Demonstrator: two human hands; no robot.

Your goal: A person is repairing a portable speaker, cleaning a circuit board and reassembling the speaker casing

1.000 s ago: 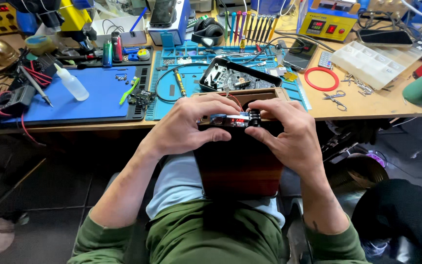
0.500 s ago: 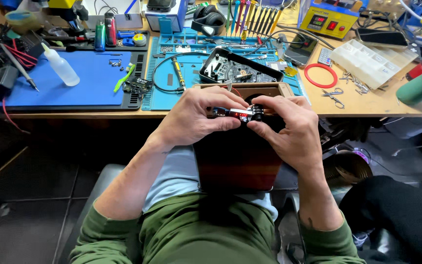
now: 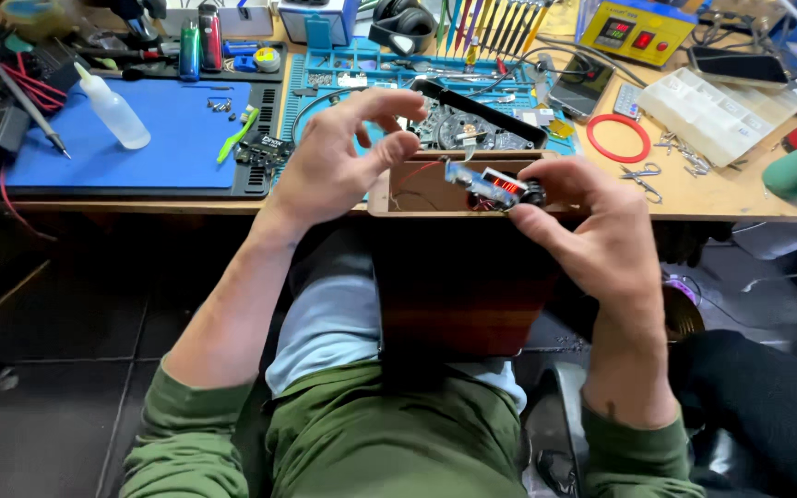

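Only right hand (image 3: pixel 592 231) fingers pinch the small circuit module (image 3: pixel 491 184) (wires half-hidden); left hand (image 3: pixel 343 157) fingers splay empty.

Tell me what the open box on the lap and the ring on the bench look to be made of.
Box: looks like wood, dark reddish-brown outside with a slight sheen, paler raw-looking board at the rim; could be veneered fibreboard.
Ring: probably rubber or soft plastic, a thin, matte red loop lying flat on the bench.
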